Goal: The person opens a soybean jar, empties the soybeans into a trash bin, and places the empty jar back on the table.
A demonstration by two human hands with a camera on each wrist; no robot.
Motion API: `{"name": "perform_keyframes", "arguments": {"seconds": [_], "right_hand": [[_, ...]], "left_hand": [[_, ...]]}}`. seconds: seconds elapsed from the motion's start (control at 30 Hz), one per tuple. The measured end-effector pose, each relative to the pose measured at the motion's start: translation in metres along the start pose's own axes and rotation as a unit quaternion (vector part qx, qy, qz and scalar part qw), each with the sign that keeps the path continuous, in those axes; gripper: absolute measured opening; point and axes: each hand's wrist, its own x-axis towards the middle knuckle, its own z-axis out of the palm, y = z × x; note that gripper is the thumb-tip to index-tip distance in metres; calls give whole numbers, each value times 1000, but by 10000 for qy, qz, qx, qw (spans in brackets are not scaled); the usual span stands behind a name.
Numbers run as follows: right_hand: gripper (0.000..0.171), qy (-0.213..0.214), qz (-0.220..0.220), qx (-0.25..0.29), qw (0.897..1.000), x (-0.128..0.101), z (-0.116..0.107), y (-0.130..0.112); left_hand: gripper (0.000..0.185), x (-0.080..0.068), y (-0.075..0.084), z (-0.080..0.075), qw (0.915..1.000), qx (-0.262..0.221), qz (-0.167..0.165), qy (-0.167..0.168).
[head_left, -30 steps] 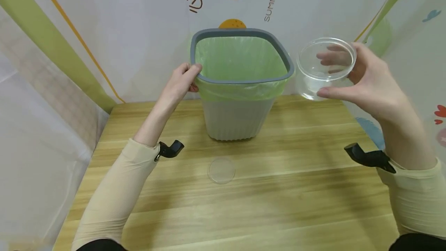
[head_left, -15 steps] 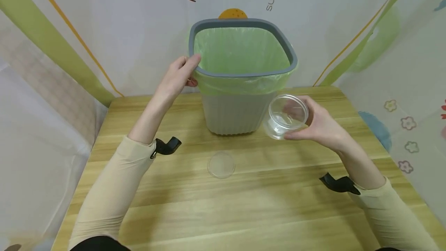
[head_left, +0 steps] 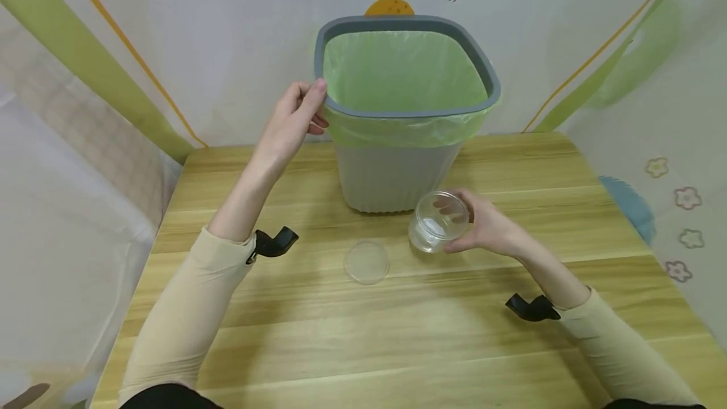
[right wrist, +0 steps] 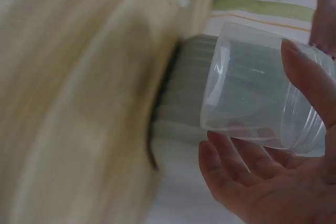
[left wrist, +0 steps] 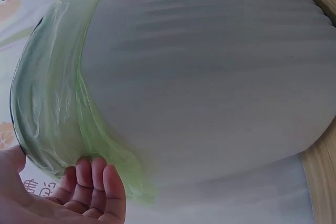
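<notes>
A grey bin (head_left: pixel 392 175) lined with a green bag (head_left: pixel 403 74) stands at the back of the wooden table (head_left: pixel 397 346). My left hand (head_left: pixel 295 122) holds the bin's left rim corner, thumb on the grey rim and fingers curled under the bag's edge (left wrist: pixel 52 103). My right hand (head_left: pixel 474 229) grips a clear plastic cup (head_left: pixel 438 223), tilted and low over the table just in front of the bin's right side. In the right wrist view the cup (right wrist: pixel 257 93) lies between thumb and fingers (right wrist: pixel 220 161). Whether it touches the table I cannot tell.
A clear round lid (head_left: pixel 366 262) lies flat on the table left of the cup. Printed sheeting (head_left: pixel 596 36) closes in the table at the back and both sides. Bare wood spreads across the near half.
My right hand has brought the cup down from beside the bin's rim at upper right to low over the table in front of the bin. My left hand has stayed on the rim.
</notes>
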Motion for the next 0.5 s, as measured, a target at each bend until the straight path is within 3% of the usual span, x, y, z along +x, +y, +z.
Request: {"name": "perform_keyframes", "arguments": {"seconds": [0.27, 0.5], "right_hand": [[90, -279, 28, -72, 9996, -3, 25, 9], [92, -351, 101, -278, 9989, -6, 36, 11]], "left_hand": [[45, -16, -4, -6, 9992, 351, 163, -22], [60, -26, -18, -15, 9958, 858, 223, -218]]}}
